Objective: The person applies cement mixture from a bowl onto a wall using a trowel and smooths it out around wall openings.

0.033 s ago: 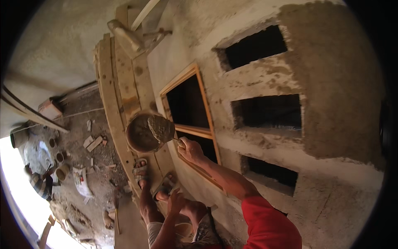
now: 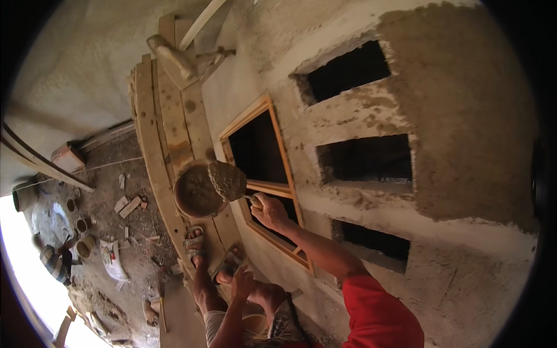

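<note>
Watching remotely, I've got the right hand [image 2: 268,211] clamped on the trowel [image 2: 237,184], its mortar load [image 2: 217,178] over the bucket's [image 2: 176,200] edge. I'd keep the blade level so nothing slops. Left hand's [image 2: 242,282] near the knees; can't tell its fingers' state. Sack [image 2: 113,261] markings? Too tiny to read.

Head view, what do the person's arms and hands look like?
The right arm has a short red sleeve and is bare below it, with an ungloved right hand. The left forearm and left hand are bare; no left sleeve shows.
</note>
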Motion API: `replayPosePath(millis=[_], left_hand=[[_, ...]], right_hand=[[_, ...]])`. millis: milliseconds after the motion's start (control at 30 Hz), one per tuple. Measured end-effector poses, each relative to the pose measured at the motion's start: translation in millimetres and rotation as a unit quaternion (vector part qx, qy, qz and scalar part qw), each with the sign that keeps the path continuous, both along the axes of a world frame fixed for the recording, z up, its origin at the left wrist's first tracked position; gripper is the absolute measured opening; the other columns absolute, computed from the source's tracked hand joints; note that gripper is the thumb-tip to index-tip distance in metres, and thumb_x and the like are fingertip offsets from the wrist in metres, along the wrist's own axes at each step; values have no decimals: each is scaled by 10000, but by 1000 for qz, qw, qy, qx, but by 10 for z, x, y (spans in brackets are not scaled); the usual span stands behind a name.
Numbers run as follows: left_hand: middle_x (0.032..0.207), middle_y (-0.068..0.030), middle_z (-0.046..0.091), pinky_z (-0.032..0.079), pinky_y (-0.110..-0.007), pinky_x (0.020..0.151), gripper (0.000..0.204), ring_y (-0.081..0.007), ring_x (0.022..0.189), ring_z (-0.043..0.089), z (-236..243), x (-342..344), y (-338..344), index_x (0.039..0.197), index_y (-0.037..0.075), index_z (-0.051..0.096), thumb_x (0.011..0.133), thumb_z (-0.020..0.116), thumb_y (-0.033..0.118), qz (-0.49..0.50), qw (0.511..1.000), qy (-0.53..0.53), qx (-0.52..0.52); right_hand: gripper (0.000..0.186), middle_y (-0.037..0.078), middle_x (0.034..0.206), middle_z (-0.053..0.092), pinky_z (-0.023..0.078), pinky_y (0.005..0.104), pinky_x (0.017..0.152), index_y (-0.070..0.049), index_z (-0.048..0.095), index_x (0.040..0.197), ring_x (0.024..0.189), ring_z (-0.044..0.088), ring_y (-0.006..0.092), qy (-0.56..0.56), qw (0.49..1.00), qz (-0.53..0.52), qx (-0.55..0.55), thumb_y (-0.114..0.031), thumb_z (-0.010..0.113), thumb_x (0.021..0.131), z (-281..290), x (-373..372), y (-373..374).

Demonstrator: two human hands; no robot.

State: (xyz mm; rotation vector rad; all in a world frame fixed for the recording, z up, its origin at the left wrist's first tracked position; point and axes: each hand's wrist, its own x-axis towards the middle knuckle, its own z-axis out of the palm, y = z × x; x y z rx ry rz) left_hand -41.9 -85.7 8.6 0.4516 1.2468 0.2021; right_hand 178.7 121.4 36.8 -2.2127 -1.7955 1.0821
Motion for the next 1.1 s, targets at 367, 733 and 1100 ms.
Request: replayPosePath(millis=[367, 733, 1100], left_hand=[[1230, -229, 661, 469, -472, 961, 493, -403, 1157, 617, 161, 7, 84, 1344, 45, 573, 892, 576, 242, -198, 950, 94, 221], [1196, -250, 669, 500, -498, 981, 473, -407, 1125, 640, 244, -229, 710, 1331, 123, 594, 877, 583, 255, -390, 884, 150, 211], [1133, -227, 667, 538, -437, 876, 333, -369, 1021, 670, 302, -378, 824, 1141, 31, 676, 860, 592, 190, -312, 893, 213, 244]], right_hand=[[270, 119, 842, 677, 600, 313, 623, -9, 559, 1006, 709, 669, 169, -34, 988, 39, 142, -138, 726, 838, 4171, 440, 1118], [344, 57, 812, 654, 530, 334, 603, -79, 670, 1203, 684, 621, 141, -157, 941, -280, 111, -282, 661, 925, 5110, 1685, 1365], [294, 49, 894, 637, 510, 288, 514, -64, 579, 1197, 587, 569, 110, -135, 924, -342, 105, -203, 643, 946, 5212, 1082, 752]])
